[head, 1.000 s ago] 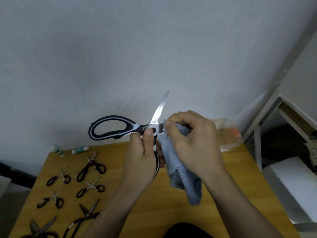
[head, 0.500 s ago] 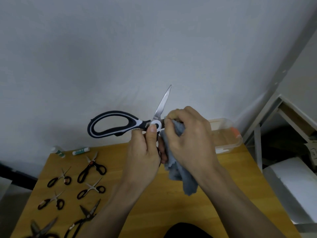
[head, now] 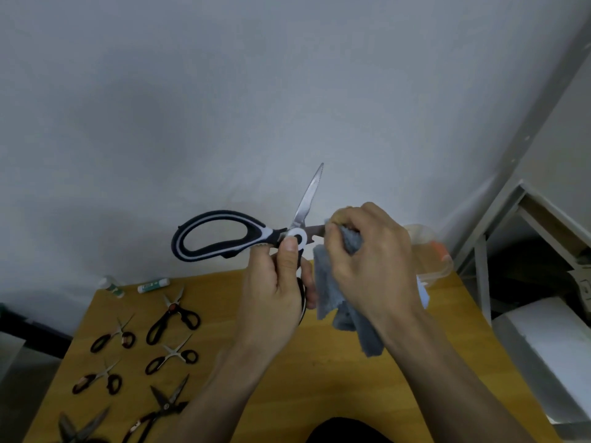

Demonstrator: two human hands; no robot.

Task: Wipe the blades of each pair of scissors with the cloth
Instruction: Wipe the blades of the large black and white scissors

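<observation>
The person holds a large pair of black-and-white-handled kitchen scissors (head: pixel 243 238) up in front of the pale wall (head: pixel 224 91), above the far edge of the yellow wooden table (head: pixel 319 394); the scissors are spread wide open, 1 serrated steel blade (head: pixel 308 195) pointing up and slightly right, the other blade running right into the cloth. The left hand (head: pixel 275 292) grips the lower handle, its thumb pressed flat on the white pivot disc; the upper handle loop sticks out to the left, free of either hand. The right hand (head: pixel 371 251) has its fingers curled round a grey-blue fleecy cloth (head: pixel 339 302), pinching a fold of it over the second blade just right of the pivot; the rest of the cloth hangs down beside the wrist. On the left part of the table lie 6 smaller pairs of dark-handled scissors (head: pixel 172 318), well apart from the hands, most of them partly open; beyond them, at the table's back edge, sit 2 small white-and-green tubes (head: pixel 153 286). Behind the right hand a clear plastic box with an orange clasp (head: pixel 438 251) rests at the table's far right corner; a white metal shelf frame (head: pixel 479 266) stands just beside the table.
</observation>
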